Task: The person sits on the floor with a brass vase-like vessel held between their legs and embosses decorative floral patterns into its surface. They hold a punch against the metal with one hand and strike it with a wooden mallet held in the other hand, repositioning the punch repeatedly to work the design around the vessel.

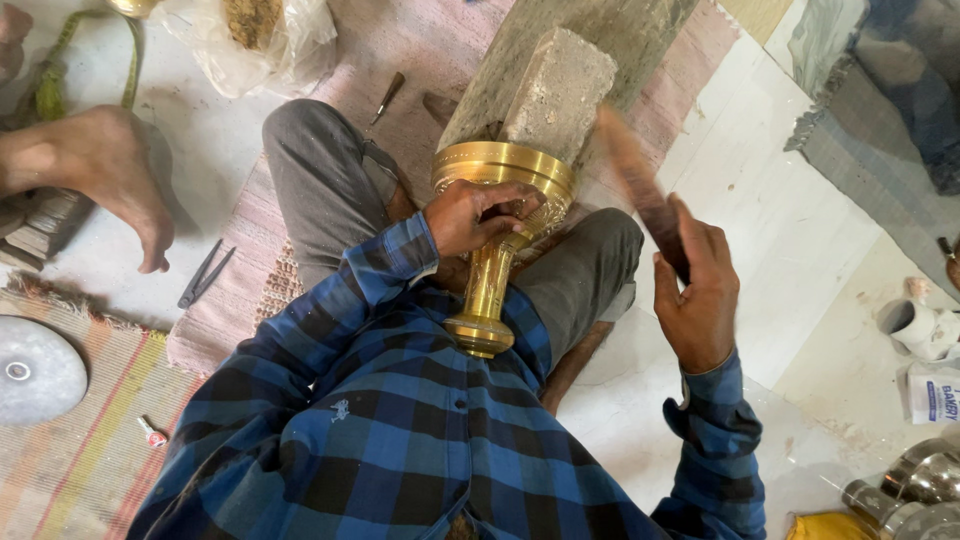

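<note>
Checked flannel sleeves: left hand (478, 215) clamps engraved brass goblet (497, 240), right hand (695, 290) grips blurred wooden stick (640, 190).

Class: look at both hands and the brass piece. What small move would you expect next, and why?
Probably a short downward strike. The right hand holds a raised, motion-blurred wooden stick, while the left hand grips the brass goblet-shaped vessel braced against a stone block.

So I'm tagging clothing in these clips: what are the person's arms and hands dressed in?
Both arms wear long sleeves of a blue and black checked shirt, buttoned down the front. The left hand and right hand are bare: no gloves, rings or watch visible.
</note>
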